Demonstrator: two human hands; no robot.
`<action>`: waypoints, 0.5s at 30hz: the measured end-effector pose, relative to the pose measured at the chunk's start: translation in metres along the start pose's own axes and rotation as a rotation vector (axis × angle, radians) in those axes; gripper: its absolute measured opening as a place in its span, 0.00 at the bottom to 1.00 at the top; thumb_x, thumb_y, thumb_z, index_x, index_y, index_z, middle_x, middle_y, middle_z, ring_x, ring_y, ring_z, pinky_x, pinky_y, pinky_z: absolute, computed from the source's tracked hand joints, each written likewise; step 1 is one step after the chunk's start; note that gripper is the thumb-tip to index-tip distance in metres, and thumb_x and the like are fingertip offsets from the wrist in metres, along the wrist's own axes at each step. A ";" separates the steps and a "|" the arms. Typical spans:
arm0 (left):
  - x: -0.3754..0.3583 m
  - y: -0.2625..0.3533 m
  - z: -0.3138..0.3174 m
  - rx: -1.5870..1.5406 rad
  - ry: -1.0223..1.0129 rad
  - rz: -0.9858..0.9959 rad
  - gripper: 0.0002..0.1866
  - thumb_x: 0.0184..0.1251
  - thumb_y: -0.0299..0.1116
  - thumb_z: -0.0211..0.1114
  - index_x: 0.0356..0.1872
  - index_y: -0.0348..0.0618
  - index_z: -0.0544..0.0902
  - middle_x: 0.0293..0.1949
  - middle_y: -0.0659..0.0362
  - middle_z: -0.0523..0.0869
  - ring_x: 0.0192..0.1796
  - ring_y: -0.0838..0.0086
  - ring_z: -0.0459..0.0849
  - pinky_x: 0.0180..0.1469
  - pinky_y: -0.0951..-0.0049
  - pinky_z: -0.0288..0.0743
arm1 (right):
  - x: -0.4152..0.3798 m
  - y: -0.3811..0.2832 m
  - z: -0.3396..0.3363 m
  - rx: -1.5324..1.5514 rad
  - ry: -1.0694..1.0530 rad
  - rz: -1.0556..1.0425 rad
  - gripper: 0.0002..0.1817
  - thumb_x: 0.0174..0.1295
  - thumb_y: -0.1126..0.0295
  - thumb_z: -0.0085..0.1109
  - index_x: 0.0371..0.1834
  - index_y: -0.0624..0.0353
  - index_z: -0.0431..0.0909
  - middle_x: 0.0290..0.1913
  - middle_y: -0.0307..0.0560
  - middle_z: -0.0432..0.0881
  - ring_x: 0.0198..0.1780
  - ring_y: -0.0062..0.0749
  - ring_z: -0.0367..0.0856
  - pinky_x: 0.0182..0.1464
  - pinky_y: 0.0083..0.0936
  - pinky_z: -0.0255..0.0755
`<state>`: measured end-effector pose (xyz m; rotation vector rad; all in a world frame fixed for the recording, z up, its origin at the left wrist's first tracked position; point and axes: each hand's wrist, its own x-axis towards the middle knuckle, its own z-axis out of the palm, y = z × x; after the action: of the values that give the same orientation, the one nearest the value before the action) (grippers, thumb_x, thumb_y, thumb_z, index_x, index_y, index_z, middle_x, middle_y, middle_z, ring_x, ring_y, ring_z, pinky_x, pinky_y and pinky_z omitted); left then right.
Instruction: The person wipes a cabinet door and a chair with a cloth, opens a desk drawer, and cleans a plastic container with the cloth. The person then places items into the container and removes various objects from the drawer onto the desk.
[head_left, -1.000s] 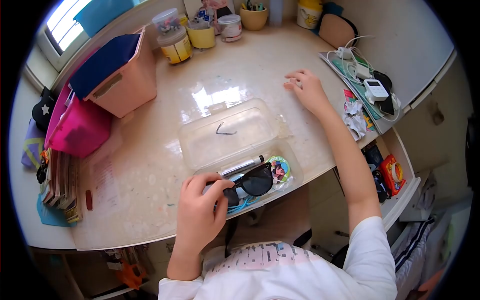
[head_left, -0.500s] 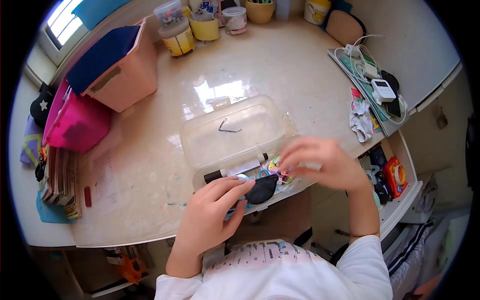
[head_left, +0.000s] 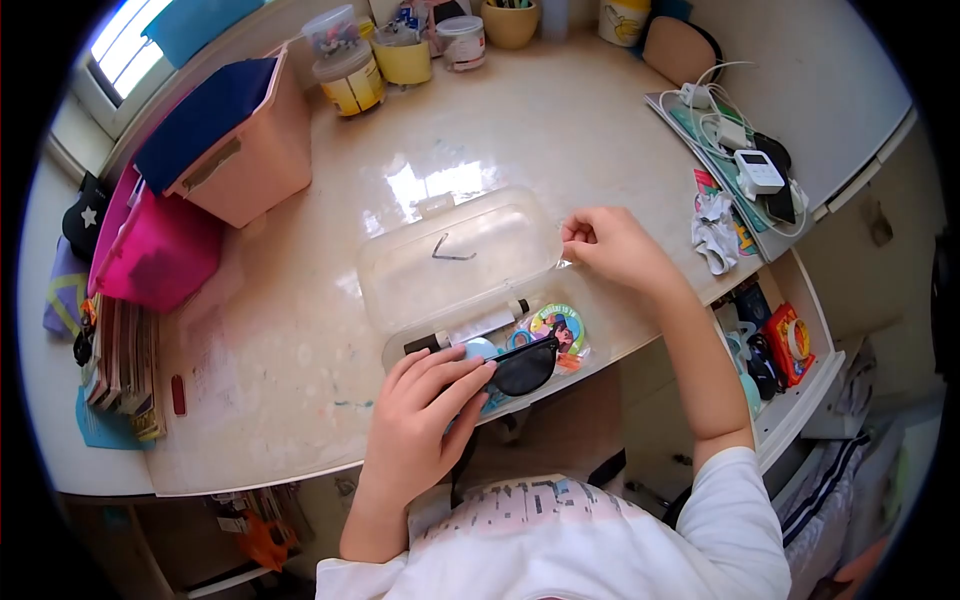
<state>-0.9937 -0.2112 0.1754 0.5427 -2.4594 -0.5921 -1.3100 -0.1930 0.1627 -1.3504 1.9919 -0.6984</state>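
Observation:
A clear plastic case (head_left: 465, 265) lies open on the desk, its lid flat on the far side. In its near half are a marker (head_left: 480, 327), a round colourful badge (head_left: 557, 328) and dark sunglasses (head_left: 525, 370). My left hand (head_left: 430, 410) rests over the left part of the sunglasses, fingers closed around the frame. At the right edge of the lid is my right hand (head_left: 605, 245), its fingers curled together by the lid's corner; what they pinch, if anything, is too small to tell.
Pink bin (head_left: 245, 150) and magenta bin (head_left: 165, 255) stand at the left. Jars (head_left: 350, 80) line the back. Cables and a white device (head_left: 760, 172) lie on folders at the right, near crumpled tissue (head_left: 715, 235). An open drawer (head_left: 800, 400) juts out at the right.
My right hand has moved up and away from the badge to the lid's right corner, its fingers now curled. The badge is now in full view. My left hand stays at the sunglasses.

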 end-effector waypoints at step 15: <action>-0.001 0.002 -0.007 -0.036 0.079 0.110 0.10 0.56 0.20 0.74 0.40 0.38 0.87 0.48 0.53 0.90 0.48 0.58 0.86 0.52 0.63 0.80 | 0.000 0.004 0.011 -0.140 0.263 -0.353 0.21 0.56 0.70 0.72 0.54 0.57 0.82 0.48 0.47 0.82 0.48 0.38 0.80 0.52 0.30 0.76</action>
<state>-0.9891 -0.2112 0.1814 0.4058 -2.3819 -0.5584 -1.3037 -0.1924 0.1523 -1.8005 2.0541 -0.9531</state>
